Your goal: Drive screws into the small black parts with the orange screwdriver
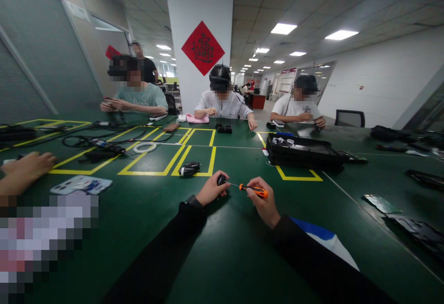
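Note:
My left hand [211,188] is closed round a small black part [221,179], held just above the green table [222,248]. My right hand [263,200] grips an orange-handled screwdriver [255,190]; its thin metal tip points left and meets the black part. Both my arms are in dark sleeves. A black computer mouse [189,168] lies on the table a little beyond my left hand, on a yellow tape line.
A black tray-like case [301,151] lies ahead to the right. Cables and a white tape ring [144,147] lie ahead to the left. Three people sit at the far edge. Another person's hand [26,165] rests at the left by a phone case [81,185]. Dark parts lie at the right.

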`<action>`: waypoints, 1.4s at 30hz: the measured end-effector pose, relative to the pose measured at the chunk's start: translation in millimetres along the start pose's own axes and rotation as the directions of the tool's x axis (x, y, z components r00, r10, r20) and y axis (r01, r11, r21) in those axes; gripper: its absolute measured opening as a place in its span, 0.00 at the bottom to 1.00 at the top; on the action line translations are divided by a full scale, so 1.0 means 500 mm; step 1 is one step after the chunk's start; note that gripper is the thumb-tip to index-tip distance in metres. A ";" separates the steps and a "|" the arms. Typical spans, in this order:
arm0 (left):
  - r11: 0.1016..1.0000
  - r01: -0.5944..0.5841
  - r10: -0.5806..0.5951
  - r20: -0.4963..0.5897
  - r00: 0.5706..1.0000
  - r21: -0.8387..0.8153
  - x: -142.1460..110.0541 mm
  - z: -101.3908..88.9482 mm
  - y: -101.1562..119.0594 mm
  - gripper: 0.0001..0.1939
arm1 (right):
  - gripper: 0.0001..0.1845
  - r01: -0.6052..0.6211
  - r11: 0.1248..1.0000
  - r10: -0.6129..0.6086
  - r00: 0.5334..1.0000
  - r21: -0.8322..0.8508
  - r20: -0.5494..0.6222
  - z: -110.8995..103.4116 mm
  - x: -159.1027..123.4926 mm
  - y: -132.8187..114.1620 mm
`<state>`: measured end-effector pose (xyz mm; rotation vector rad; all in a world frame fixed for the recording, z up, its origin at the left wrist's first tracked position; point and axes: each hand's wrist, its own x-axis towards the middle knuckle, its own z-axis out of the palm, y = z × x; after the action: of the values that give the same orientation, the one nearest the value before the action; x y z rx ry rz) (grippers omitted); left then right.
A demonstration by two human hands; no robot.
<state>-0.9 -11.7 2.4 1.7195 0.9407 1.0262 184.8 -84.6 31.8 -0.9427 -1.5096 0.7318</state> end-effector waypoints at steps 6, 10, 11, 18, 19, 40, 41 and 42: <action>1.000 0.001 -0.001 0.007 1.000 0.010 0.001 0.000 0.000 0.17 | 0.03 0.115 0.992 -0.116 0.993 -0.057 -0.005 -0.004 0.003 -0.010; 1.000 -0.006 0.006 0.008 1.000 0.019 0.000 0.000 0.001 0.17 | 0.04 0.125 0.991 -0.125 0.992 -0.057 0.006 -0.004 0.003 -0.010; 1.000 -0.009 0.008 0.008 1.000 0.019 0.000 0.000 0.001 0.17 | 0.04 0.130 0.990 -0.130 0.991 -0.057 0.007 -0.004 0.003 -0.010; 1.000 -0.001 0.001 -0.010 1.000 -0.002 0.001 0.001 -0.001 0.18 | 0.04 0.113 0.993 -0.113 0.994 -0.039 0.014 -0.005 0.001 -0.004; 1.000 0.000 0.000 -0.012 1.000 -0.001 0.002 0.001 -0.002 0.17 | 0.04 0.112 0.993 -0.111 0.994 -0.035 0.015 -0.005 0.000 -0.003; 0.999 0.005 -0.005 0.004 1.000 0.054 0.001 0.000 0.003 0.16 | 0.06 -0.010 0.999 0.008 0.999 0.036 0.053 0.000 0.004 0.002; 0.998 0.006 -0.006 0.001 1.000 0.060 0.001 0.000 0.004 0.16 | 0.06 0.029 0.999 -0.030 0.998 0.019 0.046 -0.001 0.004 0.000; 0.998 0.006 -0.006 -0.002 1.000 0.068 0.001 0.000 0.005 0.16 | 0.05 0.066 0.998 -0.066 0.997 0.003 0.045 -0.002 0.005 -0.002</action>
<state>-0.2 -12.0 4.7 1.7706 0.9915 1.0026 185.5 -83.0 34.2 -0.8758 -1.5718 0.7106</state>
